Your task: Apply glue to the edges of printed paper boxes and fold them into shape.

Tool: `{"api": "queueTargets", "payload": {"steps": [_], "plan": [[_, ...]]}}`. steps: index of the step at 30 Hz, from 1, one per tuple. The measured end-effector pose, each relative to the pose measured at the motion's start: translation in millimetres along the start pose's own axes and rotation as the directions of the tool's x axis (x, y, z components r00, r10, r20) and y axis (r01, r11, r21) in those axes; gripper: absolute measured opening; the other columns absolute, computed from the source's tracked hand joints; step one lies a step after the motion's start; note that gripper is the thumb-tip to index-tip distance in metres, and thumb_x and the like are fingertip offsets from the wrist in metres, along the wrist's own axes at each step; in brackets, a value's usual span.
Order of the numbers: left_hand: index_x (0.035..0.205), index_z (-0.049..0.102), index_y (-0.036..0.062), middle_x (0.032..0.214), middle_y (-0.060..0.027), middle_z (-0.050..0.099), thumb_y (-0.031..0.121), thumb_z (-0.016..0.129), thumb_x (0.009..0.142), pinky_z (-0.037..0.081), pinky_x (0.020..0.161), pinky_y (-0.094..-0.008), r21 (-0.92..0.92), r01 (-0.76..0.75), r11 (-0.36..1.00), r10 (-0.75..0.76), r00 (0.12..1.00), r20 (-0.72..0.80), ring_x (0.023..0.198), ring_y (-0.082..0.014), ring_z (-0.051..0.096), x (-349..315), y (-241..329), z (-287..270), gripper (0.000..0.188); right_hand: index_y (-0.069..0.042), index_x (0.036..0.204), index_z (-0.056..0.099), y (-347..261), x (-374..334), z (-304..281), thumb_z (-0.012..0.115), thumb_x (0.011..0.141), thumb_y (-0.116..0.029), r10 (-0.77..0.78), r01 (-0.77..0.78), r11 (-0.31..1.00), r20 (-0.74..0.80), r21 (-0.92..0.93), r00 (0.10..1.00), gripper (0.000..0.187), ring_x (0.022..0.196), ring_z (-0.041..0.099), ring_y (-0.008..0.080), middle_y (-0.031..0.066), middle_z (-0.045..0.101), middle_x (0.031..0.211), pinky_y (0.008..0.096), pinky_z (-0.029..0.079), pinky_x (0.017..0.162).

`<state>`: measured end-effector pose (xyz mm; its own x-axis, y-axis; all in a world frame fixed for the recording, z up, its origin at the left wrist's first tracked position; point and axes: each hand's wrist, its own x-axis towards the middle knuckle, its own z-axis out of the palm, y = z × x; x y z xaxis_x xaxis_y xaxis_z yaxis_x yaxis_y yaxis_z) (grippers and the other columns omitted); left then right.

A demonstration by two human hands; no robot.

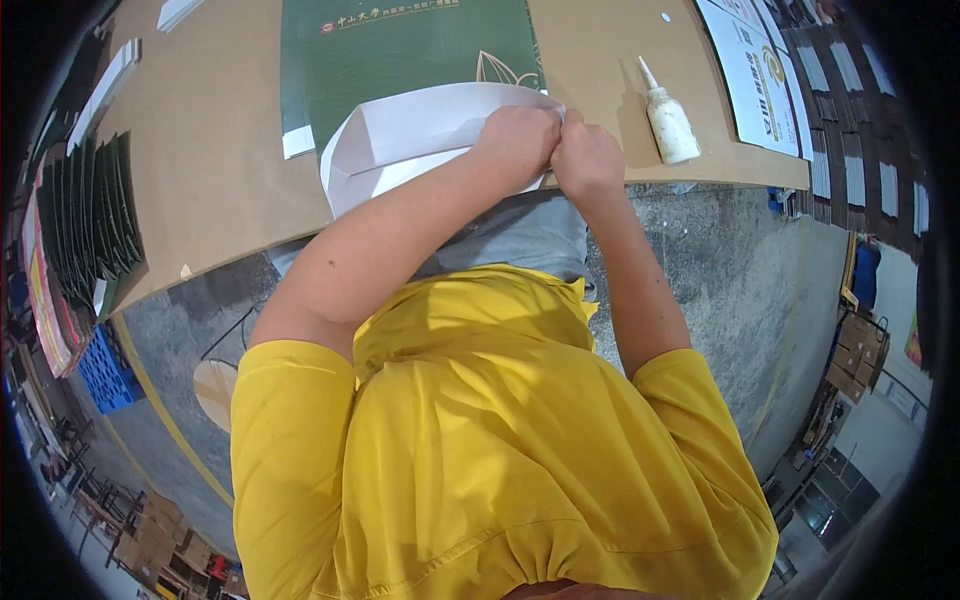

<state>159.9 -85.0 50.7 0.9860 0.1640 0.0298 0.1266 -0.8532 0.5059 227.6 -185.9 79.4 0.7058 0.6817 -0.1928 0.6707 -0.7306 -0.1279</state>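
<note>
A green paper bag point(420, 60) with gold print lies flat on the brown table. At its near end, white paper flaps point(400, 130) stand opened in a long box-like shape. My left hand point(518, 145) reaches across to the right end of these flaps, its fingers closed on the paper. Right beside it, touching, my right hand point(588, 155) is closed on the same corner. The fingertips and the pinched edge are mostly hidden. To the right of my hands stands or lies a clear squeeze bottle point(670, 125) with a thin white nozzle and whitish contents.
A row of dark green folded bags point(90, 215) sits at the table's left edge. White printed sheets point(760, 75) lie at the right, beside tall stacks of dark and white folded pieces point(850, 130). A blue crate point(108, 370) is on the floor at left.
</note>
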Motion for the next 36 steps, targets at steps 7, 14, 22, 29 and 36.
{"api": "queueTargets", "payload": {"steps": [7, 14, 22, 29, 36], "plan": [[0.111, 0.052, 0.0003, 0.104, -0.0198, 0.062, 0.012, 0.050, 0.084, 0.052, 0.075, -0.0439, -0.065, -0.071, 0.995, 0.065, 0.994, -0.087, 0.091, -0.0340, 0.063, -26, -16, 7, 0.029, 0.001, 0.089, 0.064, 19, 4, -9, 0.052, 0.083, -0.019, -0.097, 0.091, 0.933, 0.000, 0.349, 0.995, 0.024, 0.083, 0.062, 0.0428, 0.0260, 0.064, 0.085, 0.0505, 0.049, 0.076], [0.107, 0.056, -0.0048, 0.099, -0.0186, 0.060, 0.013, 0.051, 0.084, 0.053, 0.075, -0.0404, 0.065, -0.016, 0.998, 0.014, 1.000, 0.027, 0.089, -0.0331, 0.062, -14, 1, 14, 0.030, 0.000, 0.095, 0.064, 2, 6, 2, 0.050, 0.087, -0.022, -0.165, 0.176, 0.983, -0.162, 0.055, 0.973, 0.028, 0.069, 0.063, 0.0367, 0.0197, 0.063, 0.070, 0.0436, 0.050, 0.067], [0.114, 0.054, -0.0029, 0.101, -0.0179, 0.058, 0.013, 0.052, 0.083, 0.052, 0.073, -0.0426, 0.119, -0.054, 0.991, 0.059, 0.998, -0.036, 0.093, -0.0337, 0.059, -25, -3, 14, 0.035, 0.004, 0.118, 0.059, 32, 12, 17, 0.051, 0.094, -0.027, -0.147, 0.154, 0.440, -0.098, 0.885, 0.984, 0.040, 0.104, 0.061, 0.0240, 0.0177, 0.065, 0.108, 0.0334, 0.045, 0.091], [0.102, 0.059, -0.0009, 0.099, -0.0152, 0.057, 0.015, 0.054, 0.082, 0.049, 0.072, -0.0399, 0.266, -0.095, 0.959, 0.118, 0.990, -0.072, 0.085, -0.0299, 0.058, -32, -2, 26, 0.026, 0.002, 0.135, 0.042, 13, 5, 24, 0.046, 0.097, -0.028, -0.280, 0.269, 0.256, -0.195, 0.928, 0.940, 0.049, 0.127, 0.043, 0.0220, 0.0148, 0.048, 0.136, 0.0316, 0.031, 0.106], [0.105, 0.060, -0.0014, 0.109, -0.0166, 0.056, 0.010, 0.049, 0.083, 0.043, 0.085, -0.0418, -0.039, -0.142, 0.989, 0.138, 0.986, -0.090, 0.102, -0.0317, 0.053, -85, 0, 21, 0.027, 0.006, 0.139, 0.032, -16, 12, 56, 0.043, 0.094, -0.048, -0.434, 0.529, 0.648, -0.306, 0.548, 0.847, 0.071, 0.138, 0.025, 0.0363, 0.0245, 0.032, 0.145, 0.0459, 0.015, 0.113]]}}
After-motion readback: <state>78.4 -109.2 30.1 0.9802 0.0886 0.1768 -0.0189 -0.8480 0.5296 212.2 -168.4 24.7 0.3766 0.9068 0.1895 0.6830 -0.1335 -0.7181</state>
